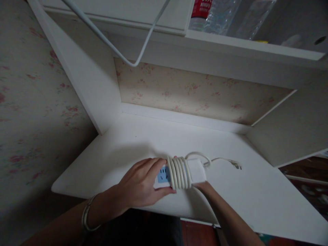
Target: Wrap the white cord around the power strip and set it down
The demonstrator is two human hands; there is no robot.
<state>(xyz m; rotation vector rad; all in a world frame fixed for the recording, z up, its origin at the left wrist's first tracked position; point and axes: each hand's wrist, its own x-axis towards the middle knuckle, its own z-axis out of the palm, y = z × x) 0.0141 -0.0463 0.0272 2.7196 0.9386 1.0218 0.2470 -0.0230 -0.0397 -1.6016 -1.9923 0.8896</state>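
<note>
A white power strip (197,171) with blue socket faces is held above the desk, its cream cord (179,173) wound round the middle in several turns. My left hand (140,181) grips the socket end, fingers over the top edge and thumb along the lower edge. Beneath the other end comes my right hand (201,186); most of it is hidden behind the strip, with a fingertip showing at the top edge by the coils. From the right end the loose cord loops out to a plug (236,164) over the desktop.
The white desk (159,131) has side panels and a floral-papered wall (189,92) behind. Overhead is a shelf (251,42) with clear plastic bottles (221,15), one red-labelled. A bent white rod or cable (133,64) hangs at upper left.
</note>
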